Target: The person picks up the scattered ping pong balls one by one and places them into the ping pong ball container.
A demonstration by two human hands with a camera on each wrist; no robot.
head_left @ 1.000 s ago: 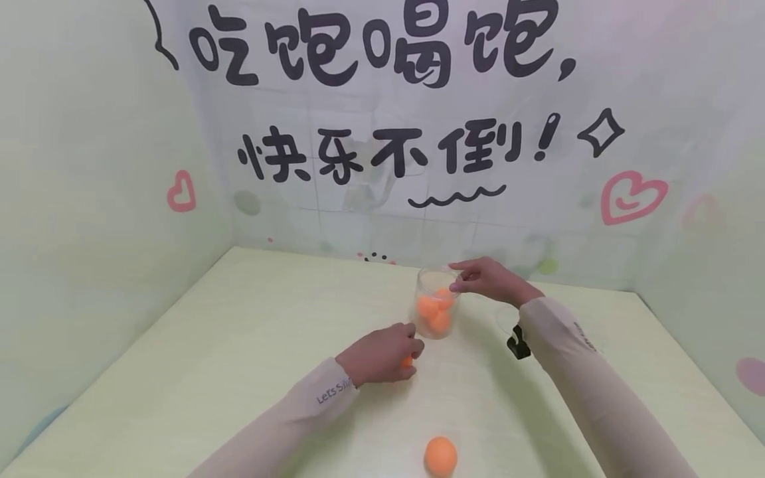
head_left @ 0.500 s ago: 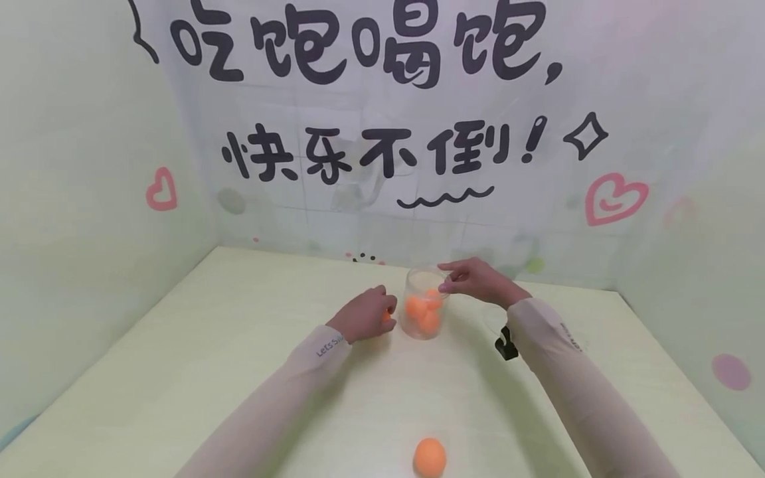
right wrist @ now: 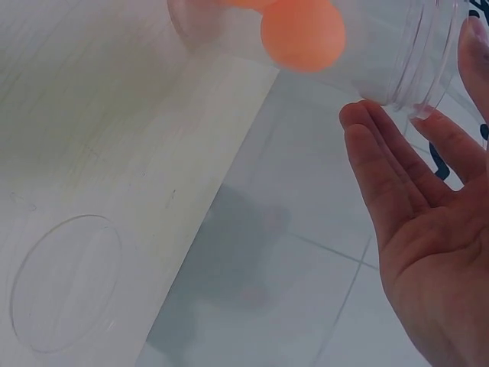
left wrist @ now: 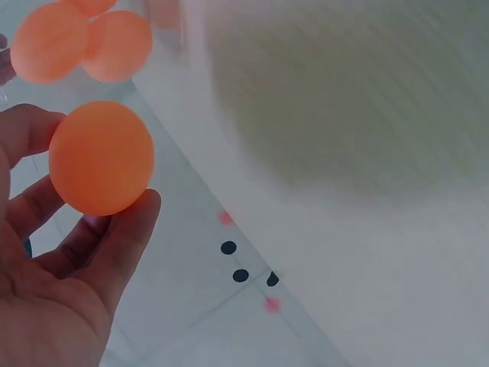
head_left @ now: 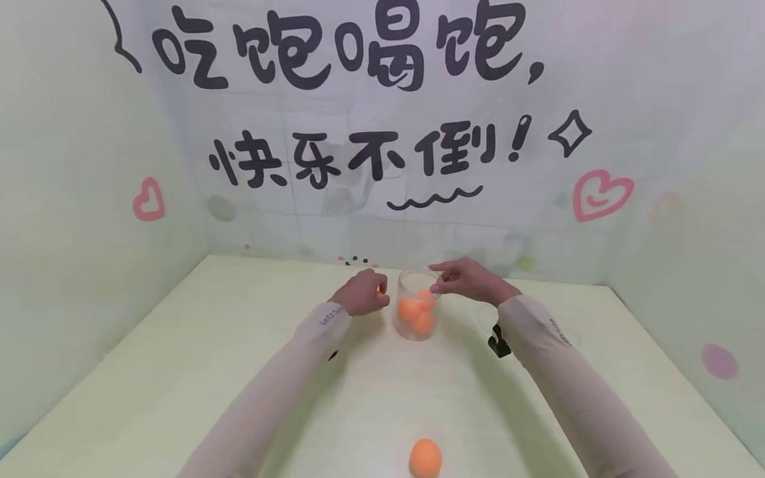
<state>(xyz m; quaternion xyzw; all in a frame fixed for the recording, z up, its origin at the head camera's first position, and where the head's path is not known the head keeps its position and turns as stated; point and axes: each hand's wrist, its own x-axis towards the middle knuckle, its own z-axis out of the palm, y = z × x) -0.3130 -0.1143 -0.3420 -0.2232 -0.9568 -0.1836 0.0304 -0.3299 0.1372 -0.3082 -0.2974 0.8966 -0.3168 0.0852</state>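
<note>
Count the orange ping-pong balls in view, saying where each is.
5: three balls in the clear jar, one ball held in the left hand, another ball on the table, nearest the camera. More may be hidden.

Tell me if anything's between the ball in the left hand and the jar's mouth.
Only the jar itself may be: the ball is beside it, height unclear. The jar looks uncovered, and the right hand holds its opposite side.

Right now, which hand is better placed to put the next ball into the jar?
Probably the left hand: it already holds an orange ball close beside the jar. The right hand holds the jar at its rim, with no ball.
</note>
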